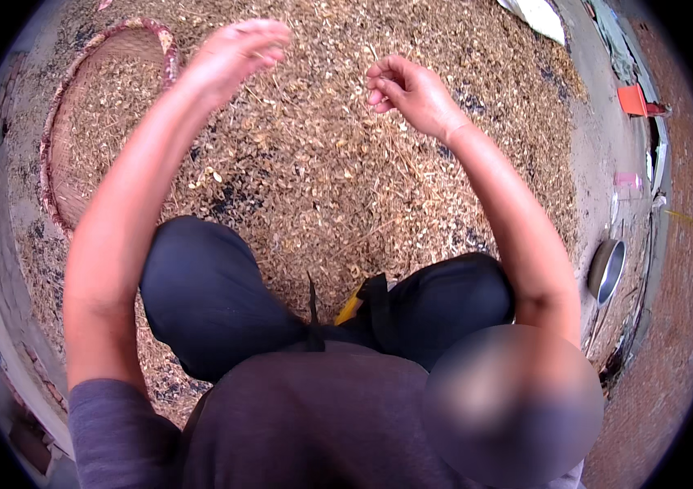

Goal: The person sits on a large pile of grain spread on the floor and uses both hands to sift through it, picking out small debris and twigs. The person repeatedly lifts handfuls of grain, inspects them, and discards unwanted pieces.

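Note:
A wide layer of dry, pale brown husks and chaff (pixel 322 171) with dark specks covers the ground before me. Above its far part is my left hand (pixel 239 61), blurred, its fingers stretched towards the right. Whether anything lies between those fingers is unclear. My right hand (pixel 407 91) hovers across from it with fingers curled towards the thumb. A thin stalk shows by its fingertips, but I cannot tell if it is held. Beside my left forearm rests a shallow woven basket (pixel 65 159) with a cloth-wrapped rim, partly filled with chaff and partly hidden by the arm.
A metal bowl (pixel 607 273) lies tilted at the right. Farther up that side are an orange container (pixel 632 100) and a pinkish item (pixel 628 180). White sheeting (pixel 539 18) edges the chaff at the top right. My bent knees (pixel 206 287) flank the near chaff.

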The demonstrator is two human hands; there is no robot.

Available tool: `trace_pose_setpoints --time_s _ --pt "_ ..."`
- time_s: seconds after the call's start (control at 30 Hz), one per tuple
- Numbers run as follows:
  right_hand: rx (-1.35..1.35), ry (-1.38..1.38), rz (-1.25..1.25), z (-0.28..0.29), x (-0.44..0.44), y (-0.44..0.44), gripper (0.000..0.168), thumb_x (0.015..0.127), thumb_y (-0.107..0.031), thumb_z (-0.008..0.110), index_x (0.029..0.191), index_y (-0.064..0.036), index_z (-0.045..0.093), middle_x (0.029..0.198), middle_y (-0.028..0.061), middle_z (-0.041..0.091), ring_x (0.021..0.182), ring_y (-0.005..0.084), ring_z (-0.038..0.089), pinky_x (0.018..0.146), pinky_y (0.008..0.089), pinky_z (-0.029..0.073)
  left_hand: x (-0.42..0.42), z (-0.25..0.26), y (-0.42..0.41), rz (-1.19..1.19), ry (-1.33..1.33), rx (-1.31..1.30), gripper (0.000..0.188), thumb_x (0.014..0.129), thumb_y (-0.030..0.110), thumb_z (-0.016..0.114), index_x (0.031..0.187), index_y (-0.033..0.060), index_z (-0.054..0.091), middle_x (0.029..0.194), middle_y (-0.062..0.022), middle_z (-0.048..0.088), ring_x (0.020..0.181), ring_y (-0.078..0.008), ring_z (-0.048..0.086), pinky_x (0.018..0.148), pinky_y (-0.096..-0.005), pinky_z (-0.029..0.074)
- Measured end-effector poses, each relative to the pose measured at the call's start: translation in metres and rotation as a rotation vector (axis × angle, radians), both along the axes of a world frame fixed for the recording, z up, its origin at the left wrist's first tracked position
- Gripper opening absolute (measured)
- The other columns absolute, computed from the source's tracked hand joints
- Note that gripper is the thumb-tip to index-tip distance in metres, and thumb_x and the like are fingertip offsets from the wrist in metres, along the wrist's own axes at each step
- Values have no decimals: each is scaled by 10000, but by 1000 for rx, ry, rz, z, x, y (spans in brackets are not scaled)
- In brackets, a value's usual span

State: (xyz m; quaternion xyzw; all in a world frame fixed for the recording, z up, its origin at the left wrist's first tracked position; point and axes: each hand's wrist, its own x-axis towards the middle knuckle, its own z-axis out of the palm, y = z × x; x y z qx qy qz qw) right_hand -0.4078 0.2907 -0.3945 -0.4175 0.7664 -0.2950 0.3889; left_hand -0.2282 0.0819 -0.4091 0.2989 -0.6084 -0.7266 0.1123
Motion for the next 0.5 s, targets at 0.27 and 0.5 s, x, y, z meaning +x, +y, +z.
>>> trace_pose_setpoints --time_s 0.27,0.5 --pt "514 -708 349 -144 13 192 280 977 -55 516 1239 -69 615 1131 40 666 1012 146 623 895 303 523 227 -34 -165 627 -843 -565 640 941 399 602 1423 11 440 1420 -203 491 1289 -275 507 1063 -395 447" --pt "395 -1125 598 -219 103 248 474 988 -17 475 1451 -116 444 1273 61 614 1083 150 581 920 289 494 106 -50 16 -957 -488 -422 240 975 132 552 1195 75 631 1163 -96 660 1079 -192 620 930 -355 497"
